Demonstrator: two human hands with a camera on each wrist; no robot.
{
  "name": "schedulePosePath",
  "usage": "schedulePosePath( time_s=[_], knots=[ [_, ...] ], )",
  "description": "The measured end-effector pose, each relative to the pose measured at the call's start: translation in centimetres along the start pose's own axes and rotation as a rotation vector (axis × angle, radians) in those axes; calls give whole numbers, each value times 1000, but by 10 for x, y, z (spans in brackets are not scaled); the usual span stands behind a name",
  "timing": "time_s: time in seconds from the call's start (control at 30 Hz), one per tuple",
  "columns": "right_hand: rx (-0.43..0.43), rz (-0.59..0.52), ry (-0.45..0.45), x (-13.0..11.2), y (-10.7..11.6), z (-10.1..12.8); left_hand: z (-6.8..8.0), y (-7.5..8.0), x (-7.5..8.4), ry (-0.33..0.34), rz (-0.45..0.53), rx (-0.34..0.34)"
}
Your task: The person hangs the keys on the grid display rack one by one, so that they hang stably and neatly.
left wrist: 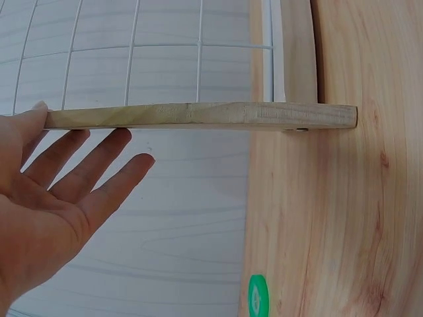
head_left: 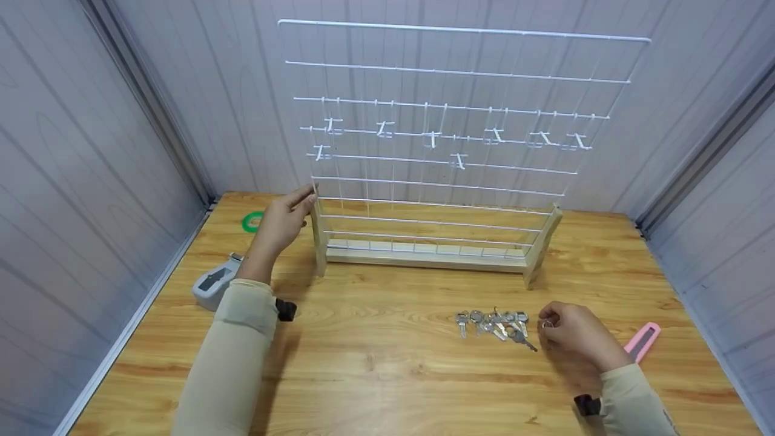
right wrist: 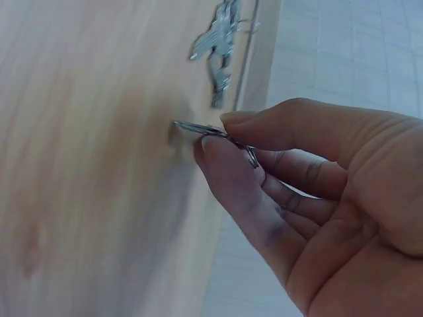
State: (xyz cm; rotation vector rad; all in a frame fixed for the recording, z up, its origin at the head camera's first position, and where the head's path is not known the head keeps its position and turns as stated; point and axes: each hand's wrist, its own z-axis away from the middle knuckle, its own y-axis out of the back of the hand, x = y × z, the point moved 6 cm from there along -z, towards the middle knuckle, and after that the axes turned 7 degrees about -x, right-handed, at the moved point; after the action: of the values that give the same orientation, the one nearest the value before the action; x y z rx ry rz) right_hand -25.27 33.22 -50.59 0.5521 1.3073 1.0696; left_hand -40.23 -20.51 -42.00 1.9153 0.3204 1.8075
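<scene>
From the head view, a wire grid rack (head_left: 448, 139) stands on a wooden base (head_left: 424, 254) toward the back edge of the table (head_left: 387, 375). Small white hooks (head_left: 433, 139) hang on its middle wires. The left hand (head_left: 281, 221) reaches to the rack's left upright, fingers straight, tips touching the post. The right hand (head_left: 572, 336) rests near the table's right front, thumb and forefinger pinching a key (head_left: 547, 324). Just left of it lies a row of keys (head_left: 493, 324), between the rack and the front edge. A green tape roll (head_left: 251, 221) sits near the back left corner, a grey gadget (head_left: 212, 284) by the left edge, and a pink cutter (head_left: 642, 340) near the right edge, just beyond the right hand.

At the left wrist, the left hand (left wrist: 53, 198) is spread flat, fingers straight, one fingertip against the end of the wooden post (left wrist: 198, 115). It grips nothing. The grid (left wrist: 132, 59) shows behind, and the tape roll (left wrist: 258, 297) lies on the table (left wrist: 330, 218).

At the right wrist, the right hand (right wrist: 304, 191) pinches the key (right wrist: 205, 129) between thumb and forefinger, its tip at the table (right wrist: 86, 158), other fingers curled beneath. The other keys (right wrist: 218, 39) lie blurred beyond.
</scene>
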Motion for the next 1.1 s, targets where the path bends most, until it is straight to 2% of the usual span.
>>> schedulePosePath(
  time_s=[0.1,0.4,0.73,0.8,1.0,1.1],
  knots=[
    [34,14,14,-14,3,3,0,1,-1,-3,-7,3],
    [74,-65,6,-58,11,11,1,2,-2,-3,-9,8],
    [-29,-129,132,-109,10,8,1,2,-1,-17,-6,12],
    [-6,-116,169,-118,12,6,0,1,-1,-10,-5,12],
    [161,39,326,-149,20,1,1,-1,0,-10,1,10],
    [140,11,358,-163,20,-4,0,-1,0,-8,12,15]
  ],
)
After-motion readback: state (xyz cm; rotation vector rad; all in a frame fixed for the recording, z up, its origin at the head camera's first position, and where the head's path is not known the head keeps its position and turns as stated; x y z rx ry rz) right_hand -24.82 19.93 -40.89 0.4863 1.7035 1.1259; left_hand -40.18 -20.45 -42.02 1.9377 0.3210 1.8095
